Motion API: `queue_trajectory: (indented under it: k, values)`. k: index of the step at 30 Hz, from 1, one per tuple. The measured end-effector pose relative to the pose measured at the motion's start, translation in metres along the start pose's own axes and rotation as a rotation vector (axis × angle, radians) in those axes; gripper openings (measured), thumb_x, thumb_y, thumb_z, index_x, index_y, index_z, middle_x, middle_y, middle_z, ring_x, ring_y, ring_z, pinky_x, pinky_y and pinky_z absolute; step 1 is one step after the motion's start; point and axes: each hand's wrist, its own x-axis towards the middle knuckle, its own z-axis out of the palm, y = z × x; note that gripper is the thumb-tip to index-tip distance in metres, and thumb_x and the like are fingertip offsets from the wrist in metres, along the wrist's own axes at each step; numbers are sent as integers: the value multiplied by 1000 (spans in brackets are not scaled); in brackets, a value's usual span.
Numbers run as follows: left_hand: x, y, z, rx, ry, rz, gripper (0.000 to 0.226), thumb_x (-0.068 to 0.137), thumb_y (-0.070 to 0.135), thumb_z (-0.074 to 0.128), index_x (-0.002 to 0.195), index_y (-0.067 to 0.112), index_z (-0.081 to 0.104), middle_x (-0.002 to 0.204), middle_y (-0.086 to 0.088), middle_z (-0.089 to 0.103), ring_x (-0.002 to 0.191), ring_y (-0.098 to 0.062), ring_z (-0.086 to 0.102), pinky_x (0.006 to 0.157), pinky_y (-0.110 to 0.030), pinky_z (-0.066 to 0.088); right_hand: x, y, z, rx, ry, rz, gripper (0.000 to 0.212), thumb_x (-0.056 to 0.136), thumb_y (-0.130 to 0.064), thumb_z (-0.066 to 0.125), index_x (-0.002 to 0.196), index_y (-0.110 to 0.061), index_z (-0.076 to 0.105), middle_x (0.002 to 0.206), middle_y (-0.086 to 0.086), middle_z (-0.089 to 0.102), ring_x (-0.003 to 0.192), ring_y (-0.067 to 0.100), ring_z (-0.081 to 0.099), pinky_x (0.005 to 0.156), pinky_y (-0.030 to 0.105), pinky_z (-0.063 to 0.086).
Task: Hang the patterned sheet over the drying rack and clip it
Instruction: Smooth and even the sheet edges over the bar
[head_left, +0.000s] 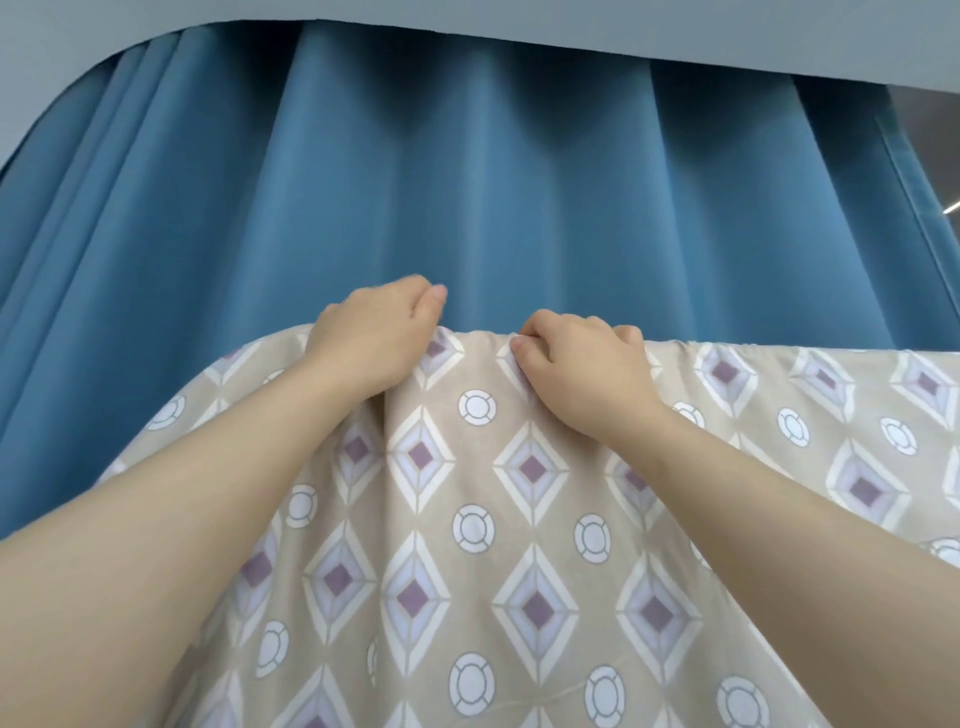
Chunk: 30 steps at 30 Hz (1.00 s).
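Both fists clenched on the top fold of the patterned sheet, left hand and right hand close together, fold running sideways past the fingers, cloth hanging below; no rack or clip visible.

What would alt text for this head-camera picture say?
Two bare hands, left hand and right hand, grip the top fold of a beige diamond-patterned sheet draped over a hidden support, with a pleated blue curtain behind. No clips show.

both hands gripping patterned sheet, blue curtain
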Motion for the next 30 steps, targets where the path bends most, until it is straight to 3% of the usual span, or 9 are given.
queue_trajectory:
  k: [3, 6, 11, 16, 21, 25, 30]
  values:
    - [-3, -5, 6, 144, -109, 17, 40, 101, 39, 20, 80, 25, 51, 112, -1, 63, 108, -25, 52, 89, -35, 30, 1, 2, -6, -8, -80, -33, 33, 99, -40, 26, 114, -31, 54, 105, -3, 60, 105, 21, 51, 86, 38, 25]
    - [-2, -16, 2, 210, -49, -52, 45, 101, 37, 16, 98, 23, 58, 116, -2, 63, 110, -26, 53, 90, -35, 29, 4, 4, -8, -24, -110, -18, 36, 99, -43, 24, 107, -28, 56, 102, -3, 61, 103, 20, 52, 84, 37, 25]
    - [-4, -16, 11, 262, 59, -101, 39, 100, 31, 16, 78, 18, 45, 100, -8, 65, 99, -28, 54, 91, -36, 29, 6, 4, -1, -68, -80, 19, 42, 100, -41, 20, 94, -18, 55, 94, -1, 61, 98, 24, 51, 89, 38, 26]
    - [-9, -18, 19, 121, 95, -10, 29, 100, 37, 22, 98, 18, 44, 80, 0, 55, 92, -25, 50, 88, -36, 27, 2, -4, 4, -8, -63, 7, 36, 100, -36, 21, 120, -30, 51, 109, -2, 56, 109, 24, 45, 91, 42, 24]
    - [-11, -38, 6, -86, 112, -44, 22, 100, 27, 30, 99, 13, 46, 89, -5, 61, 87, -30, 53, 77, -39, 39, 1, -8, 17, -6, -25, -22, 35, 100, -37, 23, 113, -24, 52, 104, -1, 57, 104, 24, 45, 92, 39, 23]
    - [-11, -55, -4, -17, 36, 17, 19, 99, 22, 34, 97, 18, 52, 97, -1, 62, 92, -24, 54, 80, -36, 39, 1, -16, 22, -3, 61, 51, 34, 99, -32, 24, 106, -19, 54, 101, 0, 58, 103, 25, 45, 96, 38, 21]
    - [-4, -71, -17, -24, -1, -74, 27, 98, 30, 39, 108, 15, 60, 108, -5, 63, 99, -24, 51, 80, -31, 39, 12, -45, 19, 140, -8, 73, 34, 96, -22, 27, 111, -28, 58, 102, -3, 62, 110, 24, 45, 98, 38, 22]
